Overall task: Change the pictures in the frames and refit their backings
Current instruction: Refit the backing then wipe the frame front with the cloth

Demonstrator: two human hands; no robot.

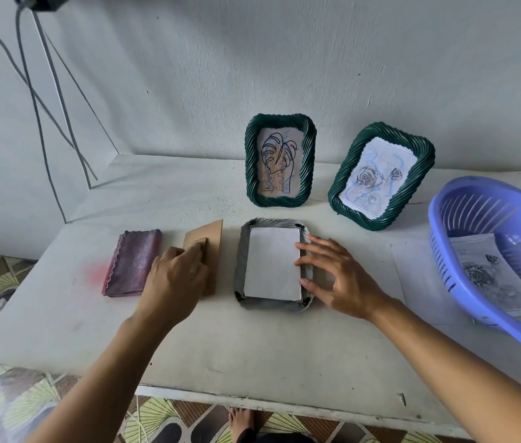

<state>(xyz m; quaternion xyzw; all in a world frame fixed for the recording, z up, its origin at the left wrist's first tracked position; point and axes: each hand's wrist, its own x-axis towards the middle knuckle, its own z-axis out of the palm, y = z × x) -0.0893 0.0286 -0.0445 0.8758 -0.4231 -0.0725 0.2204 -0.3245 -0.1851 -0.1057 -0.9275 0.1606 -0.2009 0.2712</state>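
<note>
Reaching across a table (252,346), the left hand (176,276) pinches the backing (211,238) beside the face-down frame (241,266) while the right hand (342,276), fingers spread, steadies its loose picture (272,263), which may slip askew if released early

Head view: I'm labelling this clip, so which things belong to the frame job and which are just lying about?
Job: face-down frame, white sheet in it, cardboard backing under the left hand, right hand at the frame, leaf frame, rose frame, prints in the basket.
Lying about: folded cloth, wall cables.
</note>
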